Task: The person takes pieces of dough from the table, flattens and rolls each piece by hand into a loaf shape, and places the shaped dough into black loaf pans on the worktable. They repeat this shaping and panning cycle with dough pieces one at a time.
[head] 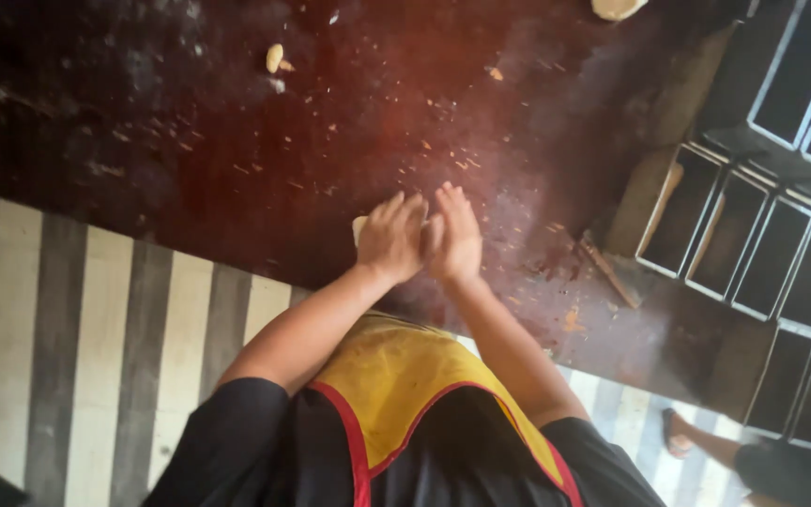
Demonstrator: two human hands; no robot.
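Note:
My left hand [390, 237] and my right hand [454, 235] lie side by side, palms down, on a pale piece of dough [359, 228] on the dark red-brown worktable [237, 122]. Only a small corner of the dough shows at the left of my left hand; the hands cover the remainder. The fingers of both hands point away from me and press together over the dough. I wear a yellow apron with red trim over a black shirt.
Rows of dark rectangular baking tins [762, 253] stand at the right. Small dough bits [275, 58] and crumbs lie on the table, with another dough lump [617, 7] at the top edge. Another person's sandalled foot [678, 434] shows at the lower right on the striped floor.

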